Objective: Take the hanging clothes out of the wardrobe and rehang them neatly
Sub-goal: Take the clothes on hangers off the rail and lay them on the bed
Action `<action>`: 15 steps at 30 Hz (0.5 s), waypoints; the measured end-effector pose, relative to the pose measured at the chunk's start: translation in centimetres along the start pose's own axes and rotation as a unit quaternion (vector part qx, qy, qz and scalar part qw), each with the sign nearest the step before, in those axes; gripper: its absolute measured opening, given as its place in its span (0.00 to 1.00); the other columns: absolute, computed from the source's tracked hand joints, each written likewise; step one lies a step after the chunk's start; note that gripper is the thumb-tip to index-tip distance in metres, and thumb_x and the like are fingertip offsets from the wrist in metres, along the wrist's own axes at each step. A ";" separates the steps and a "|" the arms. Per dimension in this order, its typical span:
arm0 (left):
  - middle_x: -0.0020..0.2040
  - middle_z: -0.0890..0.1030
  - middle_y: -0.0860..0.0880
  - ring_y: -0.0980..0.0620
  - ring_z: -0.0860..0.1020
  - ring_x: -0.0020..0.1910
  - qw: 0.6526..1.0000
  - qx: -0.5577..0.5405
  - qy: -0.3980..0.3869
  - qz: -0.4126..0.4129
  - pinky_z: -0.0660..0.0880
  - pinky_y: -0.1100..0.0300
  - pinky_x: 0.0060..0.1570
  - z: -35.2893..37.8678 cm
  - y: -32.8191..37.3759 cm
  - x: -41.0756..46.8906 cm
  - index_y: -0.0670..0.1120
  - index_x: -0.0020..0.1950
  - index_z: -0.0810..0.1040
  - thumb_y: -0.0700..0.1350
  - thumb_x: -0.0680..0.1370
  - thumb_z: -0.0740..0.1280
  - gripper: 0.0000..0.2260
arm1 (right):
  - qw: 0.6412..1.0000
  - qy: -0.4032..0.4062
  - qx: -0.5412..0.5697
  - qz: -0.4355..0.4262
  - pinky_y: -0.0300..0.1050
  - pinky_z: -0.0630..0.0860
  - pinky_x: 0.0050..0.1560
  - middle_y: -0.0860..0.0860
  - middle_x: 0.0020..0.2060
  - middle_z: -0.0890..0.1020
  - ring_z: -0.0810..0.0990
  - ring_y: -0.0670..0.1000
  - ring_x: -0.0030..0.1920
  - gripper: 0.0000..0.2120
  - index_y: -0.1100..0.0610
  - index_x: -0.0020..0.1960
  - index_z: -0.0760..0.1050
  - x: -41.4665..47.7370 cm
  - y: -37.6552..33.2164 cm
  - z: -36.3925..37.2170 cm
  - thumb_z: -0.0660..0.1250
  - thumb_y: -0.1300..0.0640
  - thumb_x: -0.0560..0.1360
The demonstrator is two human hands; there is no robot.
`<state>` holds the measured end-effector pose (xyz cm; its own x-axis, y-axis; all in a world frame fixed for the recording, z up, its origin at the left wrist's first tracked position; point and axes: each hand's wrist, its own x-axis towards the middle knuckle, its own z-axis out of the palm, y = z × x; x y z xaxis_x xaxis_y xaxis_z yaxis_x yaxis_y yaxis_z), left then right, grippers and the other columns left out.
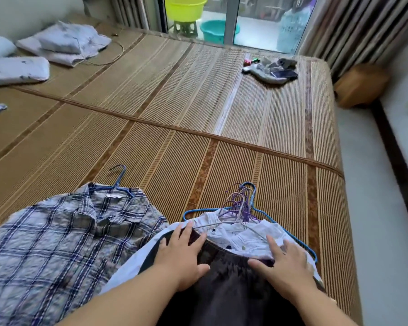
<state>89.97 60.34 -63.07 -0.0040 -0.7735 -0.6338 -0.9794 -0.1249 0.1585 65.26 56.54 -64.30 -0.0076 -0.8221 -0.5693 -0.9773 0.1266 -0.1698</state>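
Note:
A pile of clothes on hangers lies at the near edge of the bed. On top is a dark brown garment [231,285] with an elastic waistband. Under it shows a white shirt [243,234] with snap buttons. Their bunched purple and blue hangers [242,201] point away from me. My left hand [180,257] rests flat on the left of the dark waistband, fingers straight. My right hand [285,262] lies flat on the waistband's right, partly on the white shirt. To the left a blue-and-white plaid shirt [66,243] lies spread on its blue hanger [119,180].
A woven straw mat [198,128] covers the bed. Folded bedding and pillows [64,43] lie at the far left. A phone and small items [273,69] sit at the far right. Beyond the glass door are a green basin and a teal basin. The floor runs along the bed's right side.

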 end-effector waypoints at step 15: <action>0.79 0.47 0.51 0.47 0.46 0.77 0.973 -0.035 0.218 -0.060 0.45 0.41 0.73 -11.0 -14.0 -32.7 0.58 0.77 0.49 0.56 0.78 0.59 0.30 | 0.924 0.076 -0.049 -0.371 0.51 0.62 0.71 0.54 0.75 0.58 0.59 0.56 0.73 0.46 0.35 0.72 0.35 -25.6 -24.4 -8.7 0.64 0.32 0.68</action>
<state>106.02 80.50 -36.23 0.2111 -0.9392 -0.2710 -0.9511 -0.2613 0.1649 87.43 69.60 -38.57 0.6494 -0.7321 -0.2057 -0.7404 -0.5470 -0.3907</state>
